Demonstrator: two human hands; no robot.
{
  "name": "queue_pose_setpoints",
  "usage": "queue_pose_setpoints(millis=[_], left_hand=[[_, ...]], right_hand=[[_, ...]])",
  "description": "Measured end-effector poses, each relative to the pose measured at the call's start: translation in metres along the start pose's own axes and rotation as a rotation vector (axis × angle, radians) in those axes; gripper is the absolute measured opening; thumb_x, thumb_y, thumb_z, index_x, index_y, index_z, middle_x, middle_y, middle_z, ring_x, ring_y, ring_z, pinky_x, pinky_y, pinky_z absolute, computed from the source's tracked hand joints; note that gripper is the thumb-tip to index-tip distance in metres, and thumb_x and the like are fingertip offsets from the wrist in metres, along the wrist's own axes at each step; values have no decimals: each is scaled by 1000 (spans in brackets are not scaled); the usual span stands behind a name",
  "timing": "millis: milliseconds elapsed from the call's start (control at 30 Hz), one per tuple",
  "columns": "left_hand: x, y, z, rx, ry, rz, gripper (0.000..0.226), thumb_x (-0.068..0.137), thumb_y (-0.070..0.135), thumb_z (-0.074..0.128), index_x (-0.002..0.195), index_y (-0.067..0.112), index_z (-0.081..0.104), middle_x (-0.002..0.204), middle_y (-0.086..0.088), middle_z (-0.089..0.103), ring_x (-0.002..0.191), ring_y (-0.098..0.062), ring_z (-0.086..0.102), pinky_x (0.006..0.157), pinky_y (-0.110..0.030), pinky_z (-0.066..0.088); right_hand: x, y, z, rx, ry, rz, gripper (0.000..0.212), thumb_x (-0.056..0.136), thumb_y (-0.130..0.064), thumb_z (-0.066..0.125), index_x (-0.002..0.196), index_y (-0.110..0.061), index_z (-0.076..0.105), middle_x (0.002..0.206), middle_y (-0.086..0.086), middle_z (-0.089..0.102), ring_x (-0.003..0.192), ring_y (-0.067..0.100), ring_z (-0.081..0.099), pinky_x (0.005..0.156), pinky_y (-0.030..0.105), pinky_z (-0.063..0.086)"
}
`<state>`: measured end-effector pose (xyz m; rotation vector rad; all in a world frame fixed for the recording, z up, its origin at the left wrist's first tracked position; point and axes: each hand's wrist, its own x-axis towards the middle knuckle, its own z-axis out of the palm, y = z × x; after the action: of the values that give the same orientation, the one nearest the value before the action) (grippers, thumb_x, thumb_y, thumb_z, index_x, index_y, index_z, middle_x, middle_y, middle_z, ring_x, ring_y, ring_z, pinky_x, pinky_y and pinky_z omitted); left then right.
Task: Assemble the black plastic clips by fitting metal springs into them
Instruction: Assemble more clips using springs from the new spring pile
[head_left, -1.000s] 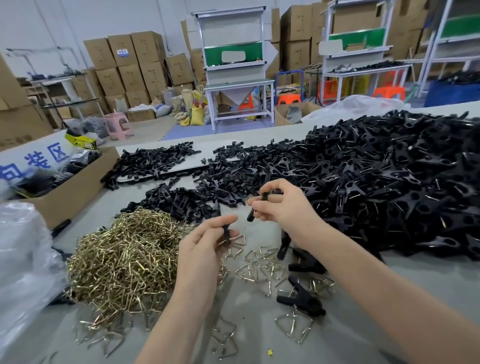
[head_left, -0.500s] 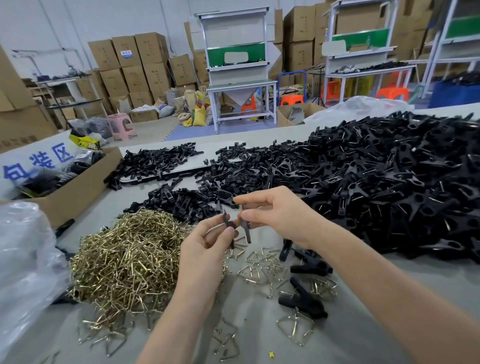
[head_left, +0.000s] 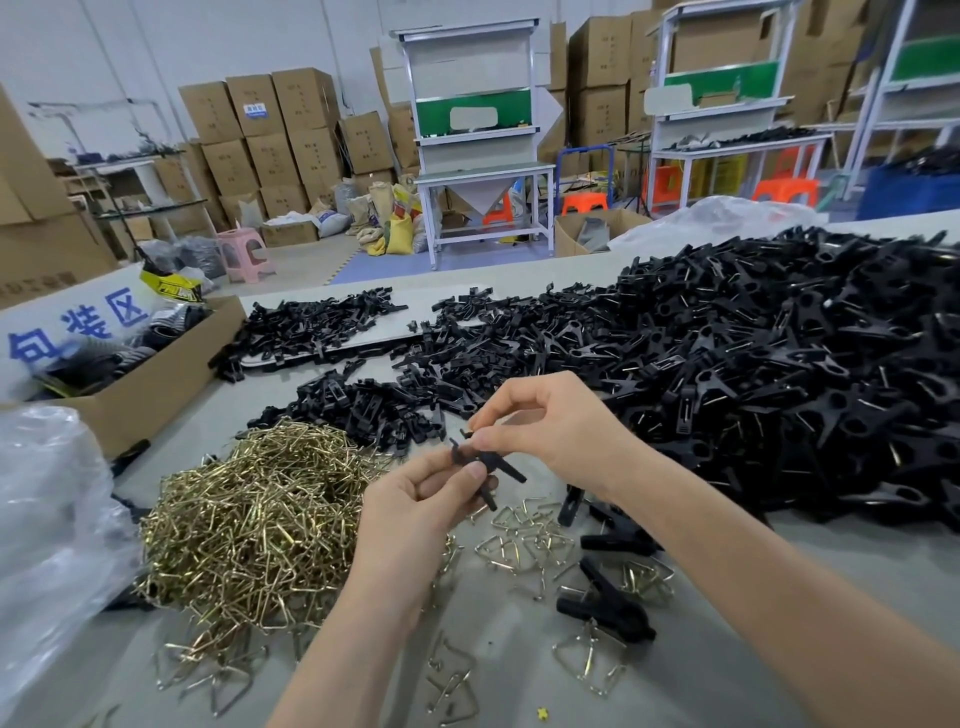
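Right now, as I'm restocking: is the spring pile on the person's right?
No, the spring pile lies left of the left hand.

Single view: wide-angle camera, head-worn. Sits above the near edge of the table (head_left: 509, 608), facing forward and down along it. Close range: left hand (head_left: 415, 499) and right hand (head_left: 550, 431) fill mid-frame just over the table. Beyond the table's far edge, the floor (head_left: 311, 260) and stacked cartons (head_left: 270, 135) show, lines bowed by the lens.
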<state>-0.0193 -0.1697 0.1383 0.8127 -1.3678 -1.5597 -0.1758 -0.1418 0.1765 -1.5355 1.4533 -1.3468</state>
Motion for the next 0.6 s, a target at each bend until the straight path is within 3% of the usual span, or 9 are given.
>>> queue_pose_setpoints(millis=[167,267,367,500,600], left_hand=[[-1,1,2,-73,10,-18,20,76,6,71,95,11,73,89,-13,75,82,-18,73,66,-17,54],[-1,2,4,-114,9,-13,29,67,14,71,96,9,72,90,-13,75,85,-19,73,69,-19,56],[0,4,4,-223,32,-31,34,64,9,70,97,1,69,90,-16,74,86,-23,73,68,-21,57],[1,6,3,-276,43,-32,31,63,6,69,94,0,68,90,-18,74,82,-23,73,65,-19,56],[0,6,3,-292,49,-41,33,63,5,69,95,-1,67,89,-19,74,82,-23,73,64,-19,56]], right_hand=[[-1,-5,-6,-4,-144,51,22,80,-4,71,82,-25,76,78,-2,74,72,3,65,68,14,50],[-1,-5,-8,46,-155,75,28,83,1,67,90,-24,76,85,-1,76,77,5,68,75,16,51],[-2,-6,-9,60,-175,69,33,83,4,66,94,-26,74,94,2,75,87,8,69,82,17,51],[-1,-4,-7,6,-73,66,13,78,-7,75,77,-20,73,91,11,74,81,9,67,89,26,51],[-1,-1,-5,2,-29,54,10,76,-9,78,72,-17,72,88,12,73,80,12,68,90,28,53]])
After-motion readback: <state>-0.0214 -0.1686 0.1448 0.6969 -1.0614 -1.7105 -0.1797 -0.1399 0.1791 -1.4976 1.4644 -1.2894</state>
